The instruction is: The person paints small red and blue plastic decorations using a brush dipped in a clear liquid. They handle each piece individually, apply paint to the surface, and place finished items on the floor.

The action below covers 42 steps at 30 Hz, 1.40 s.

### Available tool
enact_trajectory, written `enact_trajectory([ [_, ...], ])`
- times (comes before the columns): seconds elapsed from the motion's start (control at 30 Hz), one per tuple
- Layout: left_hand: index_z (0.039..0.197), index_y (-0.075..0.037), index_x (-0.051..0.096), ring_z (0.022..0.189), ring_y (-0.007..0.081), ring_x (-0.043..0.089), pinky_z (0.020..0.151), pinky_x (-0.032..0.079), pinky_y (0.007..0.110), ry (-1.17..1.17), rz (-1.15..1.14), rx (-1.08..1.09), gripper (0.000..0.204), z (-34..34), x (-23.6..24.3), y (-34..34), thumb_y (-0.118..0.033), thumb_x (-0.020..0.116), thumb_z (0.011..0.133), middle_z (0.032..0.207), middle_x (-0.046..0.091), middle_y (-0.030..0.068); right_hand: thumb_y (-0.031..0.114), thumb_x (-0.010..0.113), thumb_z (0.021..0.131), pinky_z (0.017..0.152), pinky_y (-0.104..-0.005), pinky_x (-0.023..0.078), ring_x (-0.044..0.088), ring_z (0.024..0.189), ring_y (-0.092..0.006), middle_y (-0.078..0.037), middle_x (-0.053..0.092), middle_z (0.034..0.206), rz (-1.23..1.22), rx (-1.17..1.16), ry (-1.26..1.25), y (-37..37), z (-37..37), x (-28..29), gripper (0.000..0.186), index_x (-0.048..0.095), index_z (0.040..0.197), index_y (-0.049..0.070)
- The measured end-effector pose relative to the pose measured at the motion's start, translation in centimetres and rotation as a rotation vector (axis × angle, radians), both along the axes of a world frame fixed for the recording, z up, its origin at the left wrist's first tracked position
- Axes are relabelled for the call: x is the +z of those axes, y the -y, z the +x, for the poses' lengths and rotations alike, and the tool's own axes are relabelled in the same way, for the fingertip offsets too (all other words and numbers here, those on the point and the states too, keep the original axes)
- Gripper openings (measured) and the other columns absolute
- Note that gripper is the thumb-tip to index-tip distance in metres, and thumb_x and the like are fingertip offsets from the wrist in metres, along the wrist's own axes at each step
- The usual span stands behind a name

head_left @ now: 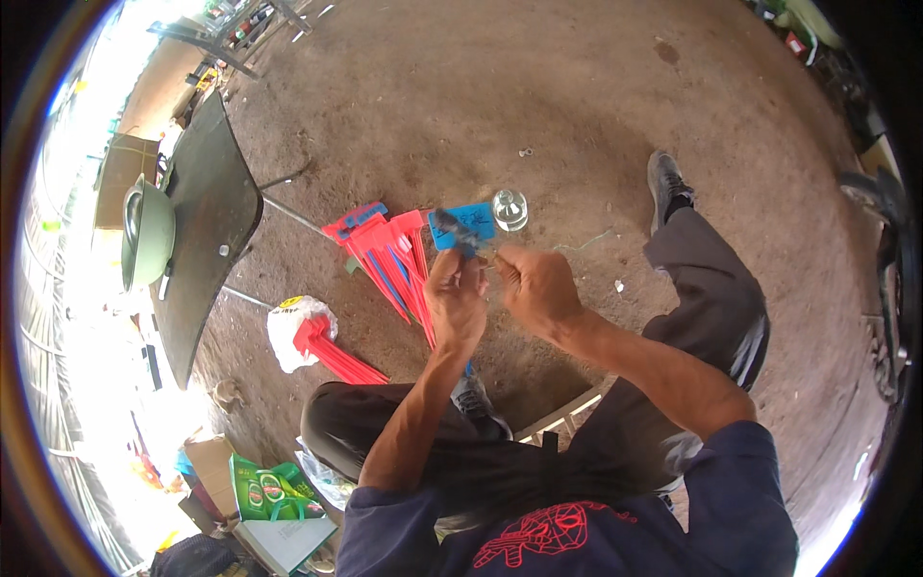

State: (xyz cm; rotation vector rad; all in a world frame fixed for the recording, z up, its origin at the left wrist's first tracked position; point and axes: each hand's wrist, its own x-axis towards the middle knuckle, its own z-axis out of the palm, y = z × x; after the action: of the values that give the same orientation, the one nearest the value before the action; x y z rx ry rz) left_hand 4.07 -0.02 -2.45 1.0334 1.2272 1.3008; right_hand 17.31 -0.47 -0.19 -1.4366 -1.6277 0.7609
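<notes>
My left hand (456, 303) is closed round a blurred grey-blue object (449, 222), raised over a blue plate (473, 216) with dark markings. Beside it, my right hand (538, 293) has its fingers pinched on something small and thin that I cannot make out. A thin pale green strand (598, 238) shows to the right of my hands. Red flat-headed pieces (385, 240) with long stems lie fanned on the dirt floor behind my left hand, some blue stems among them. A clear round container (510, 213) stands beside the blue plate.
A dark folding table (207, 240) at left bears a green bowl (144, 250). Below it lie a white bag (293, 332) and more red stemmed pieces (351, 363). A green bag (260, 486) sits lower left. My legs (702, 317) frame the work area. A wheeled object (870, 197) stands far right.
</notes>
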Motion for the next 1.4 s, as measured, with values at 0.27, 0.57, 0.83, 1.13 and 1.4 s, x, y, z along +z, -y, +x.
enact_trajectory([
  [0.27,0.089,-0.003,0.054,0.067,0.0076,0.048,0.057,0.039,0.025,0.024,0.013,-0.055,0.011,-1.3,-1.6,0.3,0.005,0.051,0.096,0.081,0.058,0.0015,0.009,0.061,0.089,0.052,-0.0441,0.043,0.059,0.065,-0.0448,-0.025,0.056,0.069,-0.022,-0.02,-0.028,0.1,-0.2,0.1,0.01,0.06,0.082,0.002],
  [0.57,0.092,-0.002,0.053,0.07,0.0096,0.049,0.061,0.042,0.026,0.068,0.067,-0.073,0.013,-1.7,-0.1,-0.9,0.01,0.048,0.095,0.083,0.059,0.0034,0.008,0.061,0.087,0.053,-0.0436,0.044,0.06,0.063,-0.0426,-0.024,0.058,0.07,-0.072,-0.011,0.046,0.3,0.6,-1.1,0.009,0.06,0.082,0.001],
  [0.83,0.09,-0.001,0.054,0.071,0.0107,0.052,0.062,0.043,0.027,0.034,0.089,-0.031,0.016,-1.9,-0.8,-0.9,0.013,0.05,0.092,0.084,0.059,0.0042,0.006,0.06,0.086,0.054,-0.0426,0.044,0.061,0.067,-0.0438,-0.025,0.057,0.071,-0.036,-0.007,0.104,-0.1,0.9,-1.4,0.007,0.06,0.085,-0.001],
  [1.13,0.099,0.0,0.06,0.071,0.0105,0.057,0.062,0.047,0.027,0.042,0.044,0.041,0.015,-2.4,-0.1,-1.4,0.011,0.052,0.093,0.09,0.066,0.0075,0.008,0.058,0.087,0.051,-0.0389,0.042,0.058,0.053,-0.0278,-0.019,0.056,0.061,-0.308,-0.178,0.019,-1.2,2.0,-5.3,0.016,0.059,0.076,-0.002],
  [1.4,0.109,-0.001,0.065,0.068,0.0117,0.056,0.059,0.045,0.028,0.075,-0.039,0.016,0.016,-3.1,-1.6,-1.0,-0.01,0.063,0.096,0.089,0.068,0.0073,0.015,0.062,0.088,0.056,-0.0415,0.045,0.059,0.062,-0.0314,-0.019,0.061,0.068,-0.178,-0.109,-0.096,-1.2,1.1,-1.8,0.016,0.067,0.084,0.001],
])
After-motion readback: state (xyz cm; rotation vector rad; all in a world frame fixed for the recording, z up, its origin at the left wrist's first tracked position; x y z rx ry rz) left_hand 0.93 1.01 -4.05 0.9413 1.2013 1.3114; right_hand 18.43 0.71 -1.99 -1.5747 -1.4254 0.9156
